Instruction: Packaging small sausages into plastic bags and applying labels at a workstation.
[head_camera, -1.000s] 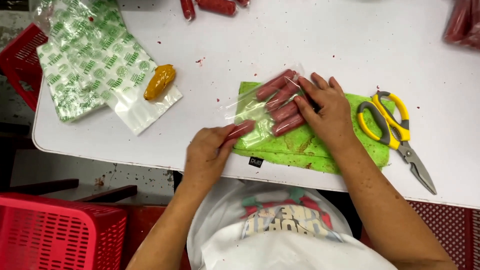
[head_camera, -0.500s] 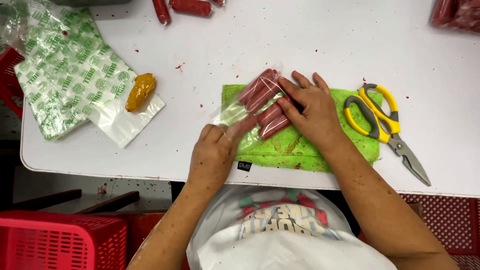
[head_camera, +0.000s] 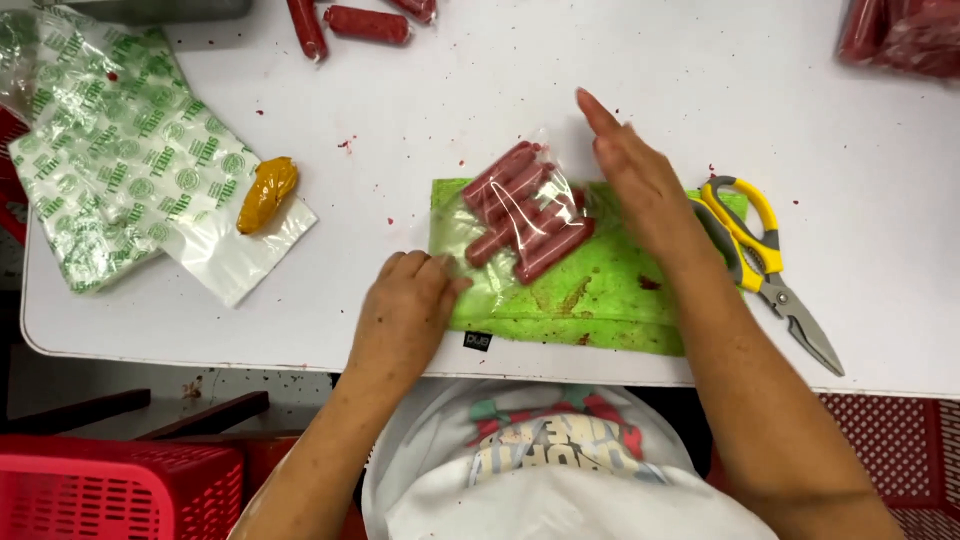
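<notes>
A clear plastic bag with several red sausages (head_camera: 523, 208) lies on a green cutting mat (head_camera: 600, 300) at the white table's near edge. My left hand (head_camera: 405, 310) presses down on the bag's open end at the mat's left corner, fingers curled over the plastic. My right hand (head_camera: 640, 180) hovers just right of the bag, flat, fingers together and pointing away, holding nothing. It partly covers the yellow-handled scissors (head_camera: 765, 265) lying on the mat's right end.
A stack of green-printed plastic bags (head_camera: 120, 170) lies at the left with a yellow sausage-like piece (head_camera: 266, 193) on it. Loose red sausages (head_camera: 365, 22) lie at the far edge, more red packs (head_camera: 900, 35) top right. A red basket (head_camera: 110, 495) stands below left.
My right hand has lifted off the sausages and moved right and away. The sausages now sit fully inside the bag. My left hand stays on the bag's open end.
</notes>
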